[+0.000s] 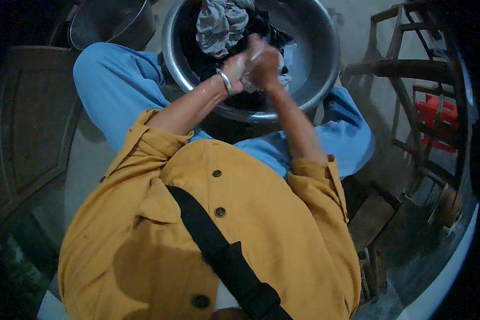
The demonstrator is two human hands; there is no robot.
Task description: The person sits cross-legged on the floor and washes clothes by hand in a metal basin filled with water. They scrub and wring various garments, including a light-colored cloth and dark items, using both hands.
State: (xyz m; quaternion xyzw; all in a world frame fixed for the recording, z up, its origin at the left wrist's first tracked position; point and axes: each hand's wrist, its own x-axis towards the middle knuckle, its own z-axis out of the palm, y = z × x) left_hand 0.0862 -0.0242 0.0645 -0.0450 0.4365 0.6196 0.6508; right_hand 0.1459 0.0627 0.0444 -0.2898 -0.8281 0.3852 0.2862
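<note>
Over a large round metal basin [330, 53], my two hands meet, wet and slightly blurred. My left hand [236, 69], with a silver bangle at its wrist, is closed against the other. My right hand [264, 65] is curled into a fist shape beside it. A bunched pale wet cloth [285, 80] shows between and just under the hands, gripped by both; much of it is hidden behind the fingers. Farther back in the basin lies a crumpled grey cloth [221, 26]. Dark wet clothes [264, 26] lie around and beneath it.
My knees in blue trousers [117, 85] spread on both sides of the basin. A metal bucket [109, 26] stands at the far left, near a wooden panel [34, 117]. Wooden furniture frames [410, 69] stand at the right, with a red plastic object [437, 117] behind them.
</note>
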